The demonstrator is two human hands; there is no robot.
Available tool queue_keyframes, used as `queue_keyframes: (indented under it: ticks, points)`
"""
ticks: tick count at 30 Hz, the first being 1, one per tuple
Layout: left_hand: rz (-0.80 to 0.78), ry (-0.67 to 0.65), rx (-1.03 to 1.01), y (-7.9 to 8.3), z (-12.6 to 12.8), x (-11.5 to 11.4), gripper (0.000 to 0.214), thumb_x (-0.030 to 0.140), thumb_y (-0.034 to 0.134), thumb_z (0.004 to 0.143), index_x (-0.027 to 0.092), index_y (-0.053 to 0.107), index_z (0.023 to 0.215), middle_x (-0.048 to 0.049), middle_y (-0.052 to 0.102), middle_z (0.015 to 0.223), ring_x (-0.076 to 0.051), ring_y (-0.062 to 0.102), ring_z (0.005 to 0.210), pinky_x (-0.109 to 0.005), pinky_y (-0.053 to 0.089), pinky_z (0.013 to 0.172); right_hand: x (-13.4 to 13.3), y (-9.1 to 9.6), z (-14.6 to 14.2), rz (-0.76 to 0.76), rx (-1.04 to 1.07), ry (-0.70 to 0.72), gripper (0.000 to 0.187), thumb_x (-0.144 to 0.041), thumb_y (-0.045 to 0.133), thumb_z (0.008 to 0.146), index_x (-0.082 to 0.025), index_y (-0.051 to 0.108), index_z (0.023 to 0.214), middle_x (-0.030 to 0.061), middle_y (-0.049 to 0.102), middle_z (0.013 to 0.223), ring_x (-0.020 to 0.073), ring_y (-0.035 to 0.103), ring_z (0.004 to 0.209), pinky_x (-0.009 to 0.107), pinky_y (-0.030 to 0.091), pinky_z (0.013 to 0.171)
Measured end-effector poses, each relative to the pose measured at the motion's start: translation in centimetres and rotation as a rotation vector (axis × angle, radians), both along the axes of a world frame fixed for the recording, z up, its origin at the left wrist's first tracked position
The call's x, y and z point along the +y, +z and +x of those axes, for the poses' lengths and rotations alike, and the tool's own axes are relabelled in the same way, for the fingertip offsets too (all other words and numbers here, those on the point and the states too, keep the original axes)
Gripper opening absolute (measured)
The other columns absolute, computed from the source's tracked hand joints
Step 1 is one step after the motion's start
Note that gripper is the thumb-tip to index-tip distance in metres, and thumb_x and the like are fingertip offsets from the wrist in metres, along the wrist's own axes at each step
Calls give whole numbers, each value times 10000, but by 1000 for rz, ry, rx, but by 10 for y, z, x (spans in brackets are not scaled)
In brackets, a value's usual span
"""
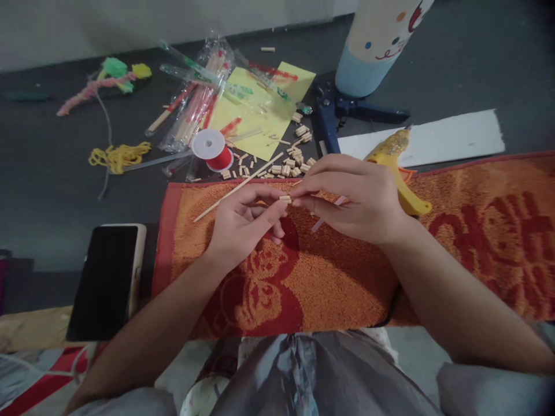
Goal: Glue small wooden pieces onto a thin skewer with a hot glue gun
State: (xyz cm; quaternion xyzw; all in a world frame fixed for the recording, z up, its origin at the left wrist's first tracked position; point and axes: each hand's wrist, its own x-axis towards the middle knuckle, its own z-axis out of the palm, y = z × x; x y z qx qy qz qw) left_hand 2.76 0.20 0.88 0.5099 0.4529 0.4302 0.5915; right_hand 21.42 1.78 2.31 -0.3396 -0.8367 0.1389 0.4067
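Observation:
My left hand (243, 222) pinches a small block of short wooden stick pieces (285, 199) between thumb and fingertips, above an orange towel (347, 271). Close against the block's right end, my right hand (353, 196) has its thumb and index finger pressed together; what lies between them is too small to make out. Partly under the right hand lies a translucent pale strip (319, 224). A long thin wooden stick (238, 188) rests slantwise behind my left hand. More short stick pieces and small blocks (288, 167) are scattered just beyond the towel.
A yellow glue gun (396, 167) lies right of my right hand, by a white board (455, 136). Blue-handled cutters (328, 112) and a bottle (368, 52) stand behind. Left are a red thread spool (222, 159), plastic-wrapped sticks (197, 101), yellow yarn (119, 157) and a phone (104, 280).

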Motion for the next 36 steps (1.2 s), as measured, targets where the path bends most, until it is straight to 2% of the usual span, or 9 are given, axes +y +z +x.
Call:
queue_keyframes:
  ticks: [5,9,12,15,19,24,28,32,36]
  points:
    - [108,20,191,1,0,-2,174,316,723,767,173,640,822,20,660,648,-70,593,420,-170,495,391,1,3,2,-123,-10,20,149,-157,581,865,-197,675,757,33,685,748,151,643,731,278,511,644]
    - [212,-21,345,-1,-2,-3,132,297,688,789,175,650,824,10,676,664,-78,614,473,-170,494,425,1,4,3,-292,-43,37,136,-138,614,813,-211,662,707,29,685,725,161,629,703,298,494,640]
    - [230,-26,358,-2,-1,-3,116,274,683,783,169,650,816,5,683,674,-76,616,489,-164,495,437,2,4,3,-425,11,32,111,-134,647,777,-203,657,692,29,681,723,158,621,684,302,489,647]
    - [171,-17,286,-2,1,-4,122,264,693,769,168,642,823,13,679,666,-64,588,436,-157,484,403,3,4,2,-501,79,35,97,-143,648,778,-194,649,694,17,664,711,139,599,663,281,472,620]
    - [97,41,188,0,1,-2,142,271,726,750,181,627,797,34,636,607,-66,577,412,-153,461,363,5,5,5,-477,107,-5,98,-148,642,784,-186,631,694,3,649,698,118,570,637,256,450,592]
    - [11,159,60,0,-4,6,178,338,720,777,217,592,804,58,583,596,-53,517,377,-172,405,314,8,7,15,-416,102,-195,83,-176,621,823,-189,601,744,8,620,699,127,536,618,275,417,567]
    - [-67,251,-62,0,-7,13,160,341,690,800,240,567,788,68,550,605,-39,453,363,-181,336,289,10,7,22,-392,116,-276,138,-165,584,864,-214,554,738,19,594,684,139,525,627,286,403,561]
    - [-96,384,-179,4,-7,17,193,339,677,803,234,538,719,64,491,584,-31,391,367,-193,288,290,11,8,23,-374,12,-331,200,-59,541,808,-223,486,706,-2,535,637,136,459,595,293,355,565]
    - [-97,430,-142,3,-9,20,155,365,651,816,252,551,780,51,477,595,-44,360,396,-221,262,308,11,10,21,-345,-125,-358,210,-76,505,800,-221,434,666,-15,474,581,130,388,543,293,287,547]
